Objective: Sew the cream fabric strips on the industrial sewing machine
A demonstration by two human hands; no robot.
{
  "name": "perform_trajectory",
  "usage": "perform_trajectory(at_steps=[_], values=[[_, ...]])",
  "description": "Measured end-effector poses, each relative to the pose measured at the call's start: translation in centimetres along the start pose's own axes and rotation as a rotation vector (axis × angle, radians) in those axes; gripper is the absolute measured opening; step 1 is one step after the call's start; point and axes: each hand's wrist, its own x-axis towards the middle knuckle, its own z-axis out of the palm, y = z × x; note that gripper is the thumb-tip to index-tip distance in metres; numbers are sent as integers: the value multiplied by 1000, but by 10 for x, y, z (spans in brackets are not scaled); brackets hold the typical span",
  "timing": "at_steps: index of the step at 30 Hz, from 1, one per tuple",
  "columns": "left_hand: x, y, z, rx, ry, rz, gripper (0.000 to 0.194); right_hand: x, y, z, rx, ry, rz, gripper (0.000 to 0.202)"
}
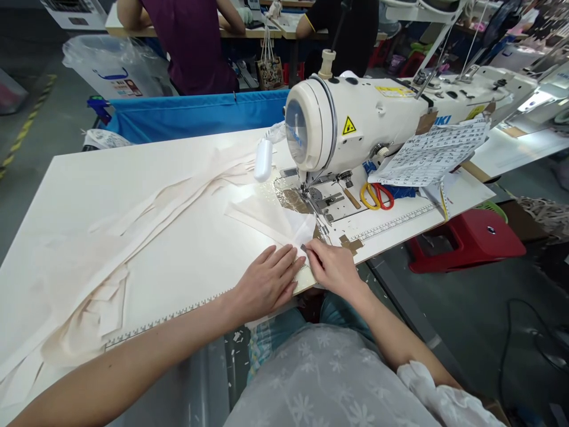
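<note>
My left hand (270, 277) lies flat near the table's front edge, fingers stretched out by the near corner of a folded piece of thin white fabric (262, 214). Close beside it, my right hand (334, 265) is closed in a pinch. From its fingertips sticks a small dark metal piece (304, 247), whose kind I cannot make out. Just beyond both hands stands a white sewing machine (360, 118), its needle area (306, 188) at the far edge of the fabric. Long pale cloth strips (164, 204) spread across the table's left side.
Scissors (377, 196) with yellow and red handles lie right of the needle. A printed sheet (433, 153) hangs off the machine. A measuring tape (395, 222) runs along the white table (80, 184). A red stool (471, 240) stands right; people sit beyond a blue cloth trough (191, 115).
</note>
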Motion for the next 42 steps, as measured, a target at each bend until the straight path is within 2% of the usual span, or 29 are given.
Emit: perform_trajectory(at_steps=[5, 9, 13, 18, 21, 24, 28, 30, 35, 42], values=[[1, 0, -2, 4, 8, 5, 42, -3, 3, -10, -11, -45, -17, 18], [1, 0, -2, 6, -8, 1, 41, -11, 11, -20, 109, -78, 15, 18], [1, 0, -1, 3, -3, 6, 41, -8, 9, -13, 117, 4, 43, 22], [0, 0, 0, 4, -3, 3, 41, 2, -1, -1, 23, -44, 3, 21], [-1, 0, 0, 11, 6, 1, 41, 2, 2, -8, 2, -72, -8, 20], [-1, 0, 0, 19, -1, -9, 41, -4, 10, -22, 89, -124, -8, 18], [-1, 0, 1, 0, -25, -1, 41, -16, 14, -27, 207, -55, 93, 20], [-1, -1, 1, -12, -28, 3, 42, -21, 11, -22, 179, -12, 99, 21], [-1, -1, 1, -27, -43, 7, 41, -24, 1, -8, 88, 0, 77, 22], [-1, -1, 0, -11, -46, 13, 42, -22, -2, -11, -50, -61, 37, 19]])
